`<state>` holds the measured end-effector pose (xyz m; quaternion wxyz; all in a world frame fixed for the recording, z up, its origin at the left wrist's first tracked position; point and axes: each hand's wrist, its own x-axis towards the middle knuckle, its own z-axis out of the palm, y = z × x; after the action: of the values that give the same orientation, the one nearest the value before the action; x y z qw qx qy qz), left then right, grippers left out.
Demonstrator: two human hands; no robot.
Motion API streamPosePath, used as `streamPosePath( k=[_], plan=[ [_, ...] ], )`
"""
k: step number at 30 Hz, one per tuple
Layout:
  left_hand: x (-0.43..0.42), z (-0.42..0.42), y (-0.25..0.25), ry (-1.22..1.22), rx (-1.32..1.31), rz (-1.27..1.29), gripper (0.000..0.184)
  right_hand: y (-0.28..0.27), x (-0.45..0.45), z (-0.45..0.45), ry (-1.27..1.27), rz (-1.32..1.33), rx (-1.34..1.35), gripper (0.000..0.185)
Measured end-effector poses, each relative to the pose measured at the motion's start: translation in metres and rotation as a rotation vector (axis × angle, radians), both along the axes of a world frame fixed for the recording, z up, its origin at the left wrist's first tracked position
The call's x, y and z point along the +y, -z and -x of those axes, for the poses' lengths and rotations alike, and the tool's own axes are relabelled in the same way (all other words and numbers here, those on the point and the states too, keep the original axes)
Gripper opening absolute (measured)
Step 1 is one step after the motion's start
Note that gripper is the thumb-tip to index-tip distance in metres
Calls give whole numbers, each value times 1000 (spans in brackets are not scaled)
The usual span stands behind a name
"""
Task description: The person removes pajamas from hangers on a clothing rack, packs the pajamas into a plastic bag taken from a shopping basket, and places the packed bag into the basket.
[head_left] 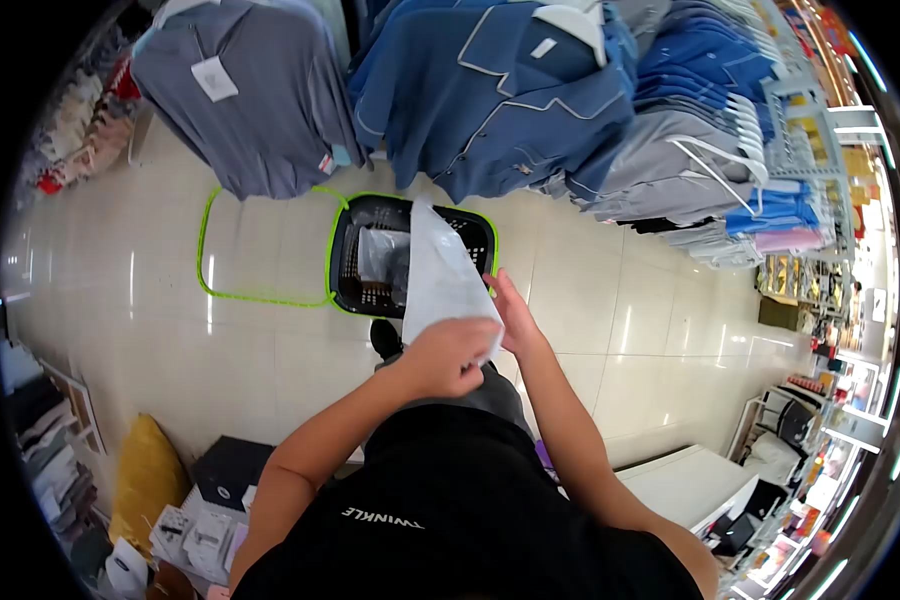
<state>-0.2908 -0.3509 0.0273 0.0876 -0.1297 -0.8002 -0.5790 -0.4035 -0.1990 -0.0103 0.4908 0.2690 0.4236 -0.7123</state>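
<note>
A white sheet-like piece (438, 270), perhaps a plastic bag or folded cloth, hangs in front of me and narrows to a point at its far end. My left hand (448, 357) is closed on its near end, fingers curled over the edge. My right hand (513, 312) is beside its right edge with fingers stretched out; whether it touches the piece I cannot tell. Beneath lies a black shopping basket (348, 262) with a green rim, partly hidden by the white piece. Inside the basket is a clear plastic-wrapped packet (378, 252). The basket's green handle (203, 240) is folded out left onto the floor.
Grey shirts (260, 100) and blue piped pyjama tops (490, 110) hang just beyond the basket. More garments hang on a rack (710, 150) at the right. A yellow bag-like item (148, 470) and a black box (232, 472) stand behind me at lower left; a white counter (685, 485) is at lower right.
</note>
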Motion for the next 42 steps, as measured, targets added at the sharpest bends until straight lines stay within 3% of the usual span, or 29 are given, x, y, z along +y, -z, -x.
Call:
streamPosePath(
  k=[1,3,6,9,11,13,15,17,18,19,21,23,25,26,28,31,34,38,41,42],
  plan=[
    [5,-5,-10,231,-39,64,16,3,6,-4,20,14,20,54],
    [24,-16,-5,306,27,65,16,17,26,-11,-207,101,155,49],
    [40,-31,-10,409,-141,6,17,-9,53,-30,-81,-6,249,43],
    [46,-41,1,151,-344,-364,24,-30,87,-36,68,-23,306,42],
    [51,-42,34,-220,-464,-725,19,-48,107,-32,148,-20,317,41],
    [52,-36,57,-435,-471,-764,20,-65,129,-29,137,-12,339,41],
    [69,-31,84,-481,-506,-769,30,-79,146,-18,119,29,352,43],
    [92,-19,97,-559,-1100,-1196,41,-90,165,-1,75,109,373,45],
    [110,-14,128,-394,-1191,-1335,53,-99,175,8,72,119,378,45],
    [127,-4,120,-398,-1182,-1329,53,-110,187,15,93,224,370,46],
    [180,23,104,153,-974,-1445,65,-120,222,29,116,340,360,46],
    [240,59,102,236,-875,-1523,62,-124,271,44,304,295,303,46],
    [291,91,103,194,-611,-1231,58,-125,327,67,252,300,318,47],
    [306,99,97,182,-649,-1211,58,-127,350,76,229,327,309,47],
    [330,121,75,282,-617,-1758,52,-127,390,89,247,324,333,47],
    [343,119,54,70,-669,-1542,58,-115,437,101,203,250,372,46],
    [336,113,13,33,-504,-1660,62,-99,450,112,57,155,447,45],
    [320,93,1,-281,-519,-1527,70,-80,430,119,-207,-71,605,45],
    [290,73,10,-269,-405,-1499,75,-73,402,118,-345,-60,723,46],
    [284,66,-3,-315,-319,-1320,75,-71,392,117,-370,-45,716,46]
  ],
)
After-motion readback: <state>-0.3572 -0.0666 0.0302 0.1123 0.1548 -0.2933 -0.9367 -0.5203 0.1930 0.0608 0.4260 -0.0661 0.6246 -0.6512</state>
